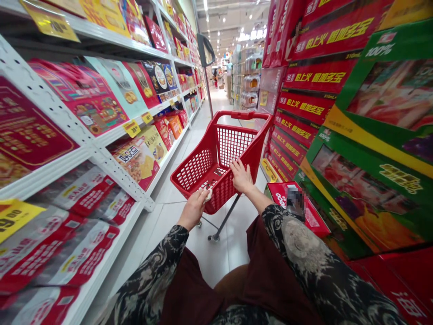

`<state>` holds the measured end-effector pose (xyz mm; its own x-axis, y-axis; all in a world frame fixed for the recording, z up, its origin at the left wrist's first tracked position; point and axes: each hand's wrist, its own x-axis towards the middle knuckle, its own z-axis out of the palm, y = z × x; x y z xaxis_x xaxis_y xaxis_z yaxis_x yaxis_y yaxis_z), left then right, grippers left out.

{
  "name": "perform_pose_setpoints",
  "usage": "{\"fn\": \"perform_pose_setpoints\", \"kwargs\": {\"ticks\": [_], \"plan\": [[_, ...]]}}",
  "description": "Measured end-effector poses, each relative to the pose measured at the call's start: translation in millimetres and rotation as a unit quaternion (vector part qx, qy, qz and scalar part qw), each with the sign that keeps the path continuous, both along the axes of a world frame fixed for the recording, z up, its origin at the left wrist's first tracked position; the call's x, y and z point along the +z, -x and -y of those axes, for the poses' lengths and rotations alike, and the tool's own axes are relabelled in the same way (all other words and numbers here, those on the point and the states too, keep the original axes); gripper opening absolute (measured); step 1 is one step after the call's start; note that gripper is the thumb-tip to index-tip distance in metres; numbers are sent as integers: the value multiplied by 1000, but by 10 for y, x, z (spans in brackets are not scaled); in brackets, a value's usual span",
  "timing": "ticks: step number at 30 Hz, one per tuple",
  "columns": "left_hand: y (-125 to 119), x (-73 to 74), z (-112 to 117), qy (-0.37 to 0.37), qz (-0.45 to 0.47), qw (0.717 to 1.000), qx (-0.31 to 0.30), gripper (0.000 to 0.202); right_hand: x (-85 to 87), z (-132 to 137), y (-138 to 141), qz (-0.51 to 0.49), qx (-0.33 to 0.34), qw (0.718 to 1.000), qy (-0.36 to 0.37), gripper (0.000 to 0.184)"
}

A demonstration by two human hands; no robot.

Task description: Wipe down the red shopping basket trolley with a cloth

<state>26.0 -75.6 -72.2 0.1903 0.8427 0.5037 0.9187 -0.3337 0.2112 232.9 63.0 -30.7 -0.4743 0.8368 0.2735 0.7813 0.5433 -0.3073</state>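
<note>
A red plastic shopping cart (221, 195) with lattice sides stands on the floor before me, its handle at the far end. My right hand (241, 177) lies on the basket's right side, palm down with fingers stretched and apart. At the basket's near left corner is my left hand (194, 208), its fingers curled round a small whitish wad (209, 194) whose kind I cannot make out. Whether the left hand also touches the rim is unclear. Through the lattice I see the basket's red bottom and small dark patches.
White shelves (128, 135) with boxed goods and yellow price tags line the left. On the right rise stacked red drink cartons (304, 106) and green fruit boxes (375, 180). A red box (313, 214) sits low beside my right arm. The tiled aisle (221, 97) runs ahead.
</note>
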Motion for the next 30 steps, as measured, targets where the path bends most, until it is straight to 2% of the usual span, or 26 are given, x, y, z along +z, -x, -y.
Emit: {"fn": "perform_pose_setpoints", "kwargs": {"ticks": [3, 6, 12, 17, 21, 26, 30], "plan": [[79, -10, -32, -4, -15, 1000, -21, 41, 3, 149, 139, -10, 35, 999, -17, 55], [89, -34, -101, -6, -16, 1000, -10, 41, -10, 313, 265, -20, 92, 995, -18, 50], [84, -16, -195, 0, -18, 999, -38, 39, -28, 323, 251, -21, 100, 995, -7, 50], [139, 59, -217, 19, -45, 996, -77, 42, -40, 278, 179, -18, 81, 997, -4, 54], [191, 91, -214, 6, -65, 993, -97, 39, -41, 286, 129, -11, 71, 997, -6, 56], [189, 46, -204, -5, -57, 995, -85, 35, -46, 292, 126, -15, 69, 998, 2, 56], [85, -3, -210, -27, -45, 996, -76, 37, -33, 324, 231, -96, -12, 994, 53, 45]]}}
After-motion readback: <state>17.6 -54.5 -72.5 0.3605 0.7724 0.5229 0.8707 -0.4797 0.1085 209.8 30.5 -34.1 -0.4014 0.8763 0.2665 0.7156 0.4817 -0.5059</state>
